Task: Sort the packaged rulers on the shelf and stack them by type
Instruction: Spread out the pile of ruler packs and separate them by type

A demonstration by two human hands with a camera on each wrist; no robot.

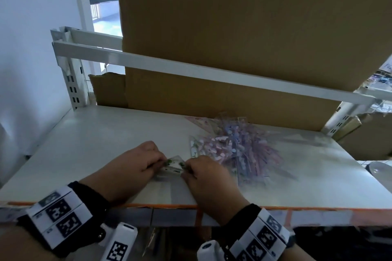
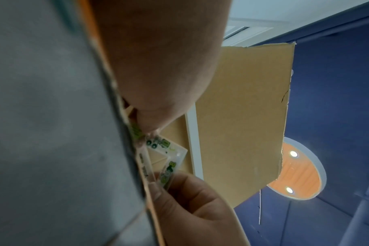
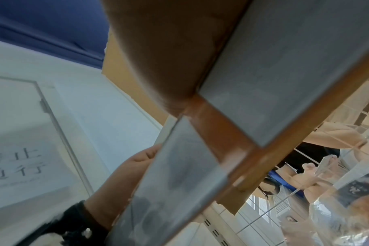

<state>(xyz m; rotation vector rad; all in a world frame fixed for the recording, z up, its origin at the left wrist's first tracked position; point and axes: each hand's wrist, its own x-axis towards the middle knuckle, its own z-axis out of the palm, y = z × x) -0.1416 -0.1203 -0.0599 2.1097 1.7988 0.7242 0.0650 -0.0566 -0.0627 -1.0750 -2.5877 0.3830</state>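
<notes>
Both hands pinch one clear packaged ruler set with green print, low over the front of the shelf.

Left hand [image 1: 135, 161] grips its left edge and right hand [image 1: 203, 174] its right edge, fingers curled onto the green-printed set [image 1: 173, 165]; in the left wrist view it shows a triangular set-square corner [image 2: 169, 149]. Just beside the right hand, a loose pile of pink and blue packaged rulers [image 1: 239, 146] lies on the white shelf [image 1: 95, 137], in front of a cardboard sheet [image 1: 233, 27].

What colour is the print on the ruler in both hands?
Green on clear plastic ruler; shows best in the left wrist view.
</notes>
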